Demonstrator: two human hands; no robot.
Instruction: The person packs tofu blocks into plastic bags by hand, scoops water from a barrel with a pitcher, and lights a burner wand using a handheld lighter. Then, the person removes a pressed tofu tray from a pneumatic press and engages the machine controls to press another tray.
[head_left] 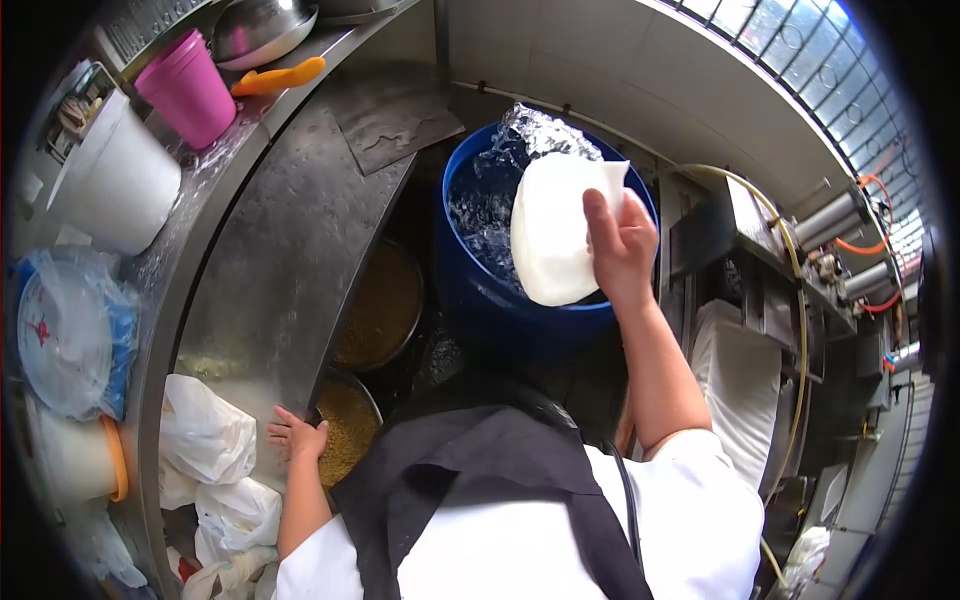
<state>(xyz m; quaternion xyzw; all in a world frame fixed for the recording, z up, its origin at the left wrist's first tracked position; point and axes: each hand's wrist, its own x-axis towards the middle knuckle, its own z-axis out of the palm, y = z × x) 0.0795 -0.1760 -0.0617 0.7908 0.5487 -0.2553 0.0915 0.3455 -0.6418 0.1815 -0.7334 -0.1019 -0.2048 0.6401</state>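
White scoop container (555, 232) tilted over blue water barrel (520, 270), water splashing at its top edge. Right hand (620, 245) closed around container's right side, thumb across front. Left hand (297, 436) open, fingers spread, resting on steel table (270, 260) edge beside a pot of yellowish grain (345, 430). White plastic bags (205, 440) just left of that hand.

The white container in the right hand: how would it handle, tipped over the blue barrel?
The white container looks stiff, holding its shape in the right hand. Probably wet and slippery, since water spills out above the blue barrel. Likely lightening as it empties.
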